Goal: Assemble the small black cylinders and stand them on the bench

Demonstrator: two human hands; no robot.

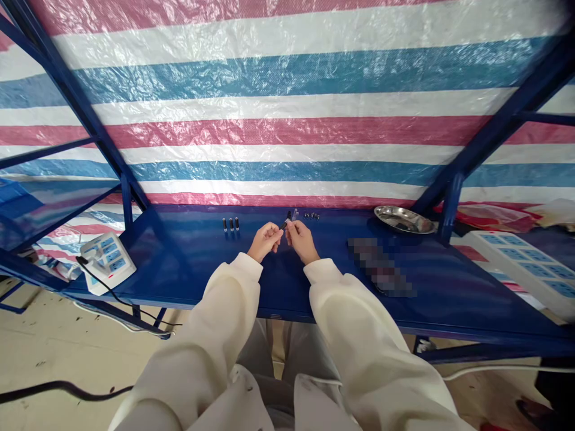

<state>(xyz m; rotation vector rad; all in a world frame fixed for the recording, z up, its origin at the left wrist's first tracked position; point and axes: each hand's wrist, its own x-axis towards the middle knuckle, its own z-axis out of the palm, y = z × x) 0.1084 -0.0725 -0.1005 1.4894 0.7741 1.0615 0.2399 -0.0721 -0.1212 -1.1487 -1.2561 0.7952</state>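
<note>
1. We hold a small dark part (288,222) pinched between the fingertips of our left hand (266,240) and right hand (300,239), just above the blue bench (188,263), near its back edge at mid-width. Both hands are closed narrowly on it; the part is too small to identify.
2. Three small dark cylinders (230,225) stand upright in a row left of our hands, toward the back edge.
3. A cluster of tiny dark pieces (312,215) lies just behind our right hand.
4. A shallow metal dish (404,219) sits at the back right, beside the blue upright post (449,206).
5. A white power strip (105,260) with a black cable rests at the left edge.
6. Nothing lies between our hands and these items. No writing is legible.
</note>
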